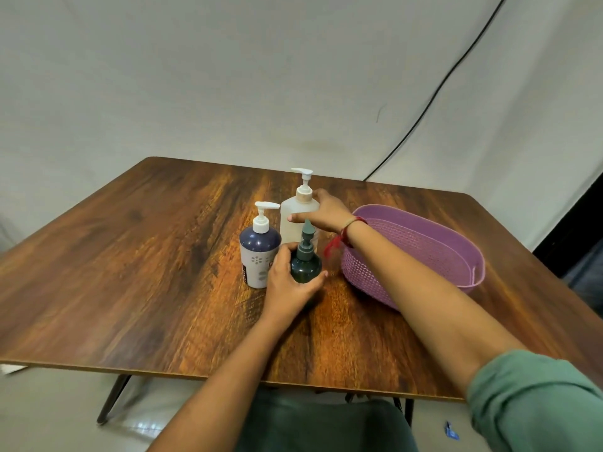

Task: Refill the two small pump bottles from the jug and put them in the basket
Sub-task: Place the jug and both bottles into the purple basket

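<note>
Grips the dark green pump bottle (305, 267) low round its belly with the left hand (287, 283), near the middle of the desk (130, 256). Reaches over and past it with the right hand (328, 212) to clasp the shoulder of the tall clear pump bottle (295, 223), thumb across the front, fingers round the back. Probably the jug, going by size. Upright, both of them, long axes vertical, the tall one just behind the green one and each already in hand, so nothing to reach for.

Just left of the green bottle, close against the left hand: the navy-and-white pump bottle (259, 256), upright, white pump on, held by neither hand. To the right, near but apart from the bottles: the purple basket (365, 275), nothing visible inside, nearer the right hand than the left.

Looks like the very start: all three pumps on, no bottle in the basket. Next most likely calls for unscrewing a pump while bracing the body.

Worth watching: a tight cluster. Green pump head directly below the right wrist, with the loose end of a red thread bracelet (350, 230) hanging beside it; could catch or get clipped when lifting the tall bottle.
</note>
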